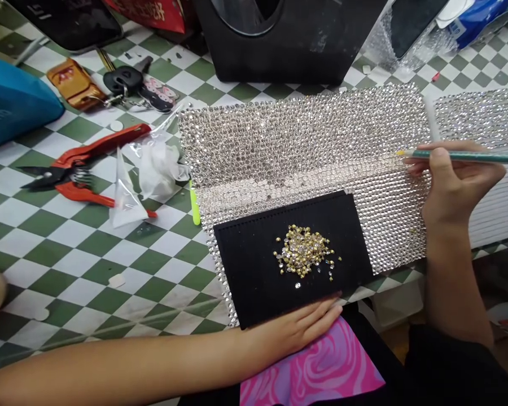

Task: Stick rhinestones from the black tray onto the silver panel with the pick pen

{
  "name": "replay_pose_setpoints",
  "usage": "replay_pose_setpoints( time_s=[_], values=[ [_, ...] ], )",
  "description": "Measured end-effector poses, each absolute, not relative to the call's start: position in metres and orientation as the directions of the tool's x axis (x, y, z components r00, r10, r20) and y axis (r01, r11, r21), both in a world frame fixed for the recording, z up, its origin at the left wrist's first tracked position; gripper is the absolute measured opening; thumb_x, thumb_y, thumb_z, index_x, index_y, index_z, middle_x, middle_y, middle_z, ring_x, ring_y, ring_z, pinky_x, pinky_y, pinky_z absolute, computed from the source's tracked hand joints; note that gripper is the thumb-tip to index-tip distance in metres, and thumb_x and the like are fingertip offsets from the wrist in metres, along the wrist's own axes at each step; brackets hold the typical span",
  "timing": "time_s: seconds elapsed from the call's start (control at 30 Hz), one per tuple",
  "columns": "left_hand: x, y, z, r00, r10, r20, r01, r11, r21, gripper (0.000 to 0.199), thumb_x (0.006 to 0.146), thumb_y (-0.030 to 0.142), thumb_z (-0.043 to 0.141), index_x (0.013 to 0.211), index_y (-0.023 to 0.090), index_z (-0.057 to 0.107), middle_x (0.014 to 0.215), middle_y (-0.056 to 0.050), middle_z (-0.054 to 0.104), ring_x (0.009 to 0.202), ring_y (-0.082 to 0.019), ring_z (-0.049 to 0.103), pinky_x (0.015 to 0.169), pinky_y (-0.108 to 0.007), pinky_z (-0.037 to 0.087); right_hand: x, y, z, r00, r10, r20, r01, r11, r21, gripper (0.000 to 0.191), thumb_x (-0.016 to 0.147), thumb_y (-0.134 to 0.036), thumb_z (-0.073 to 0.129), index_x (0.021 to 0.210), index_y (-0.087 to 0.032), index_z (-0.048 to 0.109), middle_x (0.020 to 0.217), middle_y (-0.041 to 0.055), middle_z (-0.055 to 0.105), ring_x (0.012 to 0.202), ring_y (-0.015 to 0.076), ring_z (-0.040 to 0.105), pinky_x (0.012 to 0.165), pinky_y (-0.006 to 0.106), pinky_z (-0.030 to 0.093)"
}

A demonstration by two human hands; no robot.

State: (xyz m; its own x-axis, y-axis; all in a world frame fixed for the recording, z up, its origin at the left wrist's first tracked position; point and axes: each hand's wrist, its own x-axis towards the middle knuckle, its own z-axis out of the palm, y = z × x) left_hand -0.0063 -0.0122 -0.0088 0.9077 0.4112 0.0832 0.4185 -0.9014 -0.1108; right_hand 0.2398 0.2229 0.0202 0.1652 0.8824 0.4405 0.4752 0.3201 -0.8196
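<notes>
My right hand point(457, 186) is closed around a teal pencil point(461, 156) whose yellow tip points left, at the rhinestone-covered sheet point(313, 124). A paler band point(254, 190) without the same sparkle runs across this sheet just left of the tip. On the sheet's lower part lies a black board point(258, 270), slightly tilted in view, bearing a pile of loose rhinestones point(302, 251) with gold-coloured backs. My left hand point(311, 324) rests along the board's near edge, fingers stretched out and holding nothing.
Red-handled pruning shears point(78, 169), a small plastic bag point(156, 169) and keys point(125, 82) lie at left on the checkered table point(165, 265). A black container point(279, 56) stands behind the sheet. Another rhinestone strip point(482, 115) extends at right, beside white lined backing point(497, 208).
</notes>
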Motion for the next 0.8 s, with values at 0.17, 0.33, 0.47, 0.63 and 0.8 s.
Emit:
replay_pose_setpoints(
  time_s=[0.17,0.33,0.47,0.63,0.8],
  values=[
    [-0.007,-0.013,-0.009,0.909,0.408,0.078,0.415,-0.904,-0.106,0.058,0.097,0.022,0.036,0.154,0.016,0.031,0.162,-0.006,0.030,0.147,-0.013,0.034,0.125,-0.026,0.025,0.238,0.218,0.024,0.121,0.911,0.395,0.520,0.281,-0.807,0.010,0.087,-0.024,0.065,0.081,-0.022,0.072,0.070,0.0043,0.067,0.057,0.0167,0.064,0.056,0.039,0.055],
    [-0.007,-0.014,-0.008,0.912,0.404,0.067,0.409,-0.903,-0.133,0.057,0.098,0.023,0.035,0.154,0.015,0.030,0.162,-0.005,0.029,0.147,-0.014,0.033,0.126,-0.027,0.025,0.238,0.218,0.024,0.137,0.901,0.411,0.515,0.290,-0.807,0.010,0.087,-0.021,0.064,0.080,-0.020,0.072,0.069,0.0047,0.067,0.057,0.0157,0.064,0.056,0.036,0.056],
    [-0.008,-0.012,-0.008,0.914,0.395,0.094,0.405,-0.906,-0.126,0.057,0.096,0.024,0.035,0.152,0.020,0.036,0.160,0.001,0.035,0.145,-0.011,0.036,0.123,-0.022,0.029,0.240,0.219,0.022,0.135,0.882,0.453,0.505,0.332,-0.797,0.011,0.086,-0.016,0.063,0.078,-0.019,0.071,0.067,0.0033,0.066,0.056,0.0157,0.064,0.054,0.035,0.056],
    [-0.009,-0.005,-0.005,0.920,0.379,0.104,0.390,-0.912,-0.124,0.058,0.093,0.020,0.033,0.151,0.019,0.038,0.158,0.002,0.038,0.144,-0.011,0.038,0.122,-0.021,0.031,0.240,0.222,0.023,0.105,0.803,0.587,0.427,0.496,-0.756,0.016,0.082,-0.004,0.060,0.080,-0.016,0.071,0.067,0.0011,0.066,0.054,0.0125,0.065,0.049,0.028,0.053],
    [-0.011,0.001,0.002,0.931,0.354,0.086,0.363,-0.917,-0.165,0.058,0.094,0.018,0.029,0.152,0.017,0.036,0.157,-0.001,0.039,0.144,-0.011,0.038,0.122,-0.022,0.031,0.211,0.187,0.049,-0.036,0.818,0.575,0.452,0.526,-0.720,0.019,0.080,-0.001,0.059,0.079,-0.014,0.073,0.071,0.0011,0.069,0.057,0.0105,0.066,0.050,0.024,0.054]
  ],
)
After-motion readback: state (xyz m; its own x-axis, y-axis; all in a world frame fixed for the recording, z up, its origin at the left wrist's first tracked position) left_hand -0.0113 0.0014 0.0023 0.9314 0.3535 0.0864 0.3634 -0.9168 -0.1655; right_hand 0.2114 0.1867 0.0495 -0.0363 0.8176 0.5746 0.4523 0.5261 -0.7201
